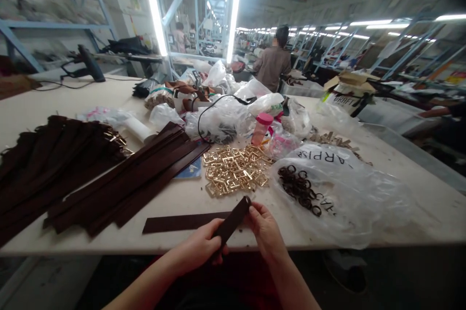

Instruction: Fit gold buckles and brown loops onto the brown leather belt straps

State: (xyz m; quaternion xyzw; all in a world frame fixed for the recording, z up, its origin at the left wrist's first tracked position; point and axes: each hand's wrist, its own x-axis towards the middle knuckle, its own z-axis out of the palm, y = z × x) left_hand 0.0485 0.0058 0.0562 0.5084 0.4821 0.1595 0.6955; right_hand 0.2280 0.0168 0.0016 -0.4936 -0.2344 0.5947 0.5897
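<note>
- Left hand (209, 242), nearest the camera, is wrapped around a dark brown strap (230, 226), thumb on top, on the person's side of the pile of gold-coloured buckles (236, 171).
- Right hand (265, 230) pinches the strap's far end, which curls into a small loop just short of that pile.
- Flat dark brown length (174, 223) lies on the table (174, 198), nearer the person than the pile and to its left, running behind the left hand; whether it joins the held strap cannot be told.
- Blue sheet (189, 170) sits just left of the pile, partly under a stack of dark brown straps (120, 184).
- Fanned straps with metal fittings (54, 164) lie well left of the pile.
- Dark rings (298, 188) rest right of it, on a lettered plastic bag (349, 203).
- Pink-lidded jar (262, 129) stands just beyond the pile, beside crumpled clear bags (222, 113).
- Co-worker (273, 65) stands well beyond it.
</note>
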